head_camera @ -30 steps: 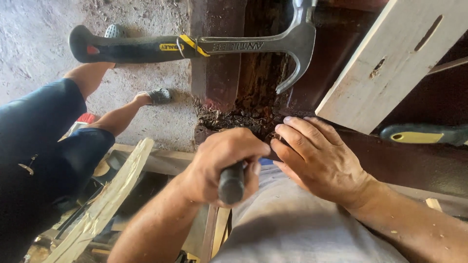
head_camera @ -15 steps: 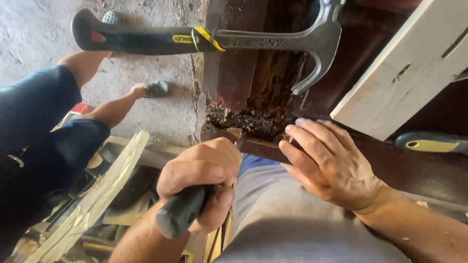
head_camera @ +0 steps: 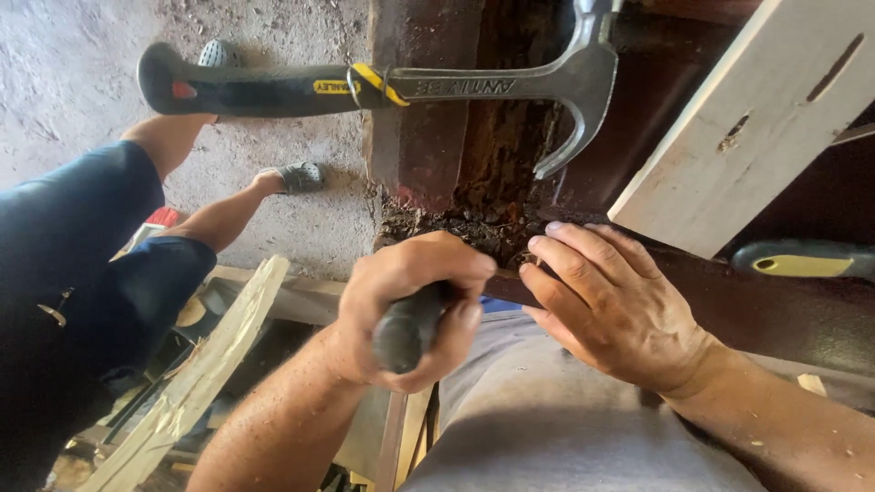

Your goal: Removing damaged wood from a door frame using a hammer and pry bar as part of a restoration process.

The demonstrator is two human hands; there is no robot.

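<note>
— Since half a second earlier, the left hand had swung its dark tool handle from pointing toward seven o'clock to pointing nearly straight at the camera, and had moved up toward the rotten timber. What did the frame show then?

— That hand was clenched fully round the dark tool handle, at about six o'clock from the crumbling brown wood in the dark red frame. The tool's working end was hidden behind the knuckles, so its kind could not be told. The right hand lay open and flat at four o'clock from the rot, fingers spread on the frame's edge, gripping nothing.

— And how would the prying be done well?

— By judgement, the tip needed to stay low in the soft debris at the foot of the rotted channel, with the flat hand bracing just beside it yet clear of the point, and short, controlled pushes so that crumbs fell away from the person's lap.

— The count?

— Two of the person's own hands; one claw hammer hanging by its claw at twelve o'clock; one pale board at two o'clock; one yellow-and-black handle at three o'clock; one splintered plank at eight o'clock. A second person's two legs in dark shorts stood at nine o'clock on the concrete floor.
</note>
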